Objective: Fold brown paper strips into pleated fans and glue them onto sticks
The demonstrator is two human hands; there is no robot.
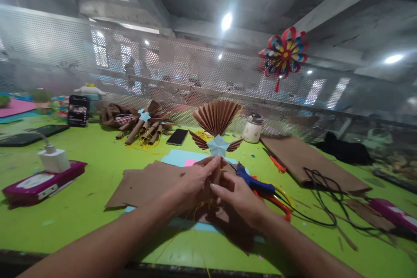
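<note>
My left hand [197,180] and my right hand [237,195] meet above the green table [87,200], both with fingers pinched on a pleated brown paper craft [216,126]. The craft stands upright: a fanned brown top, two small brown wings and a light blue paper star [217,145] just above my fingertips. Thin yellow string [198,213] trails down below my hands. Flat brown paper sheets [146,182] lie under my left hand, over blue and pink paper.
A blue glue gun [254,182] and red-handled scissors [276,202] lie right of my hands, with black cable [321,191] and brown sheets [306,160] beyond. Rolled brown paper [143,128], a phone [177,137], a white jar [253,129], a charger on a magenta box [42,180] stand around.
</note>
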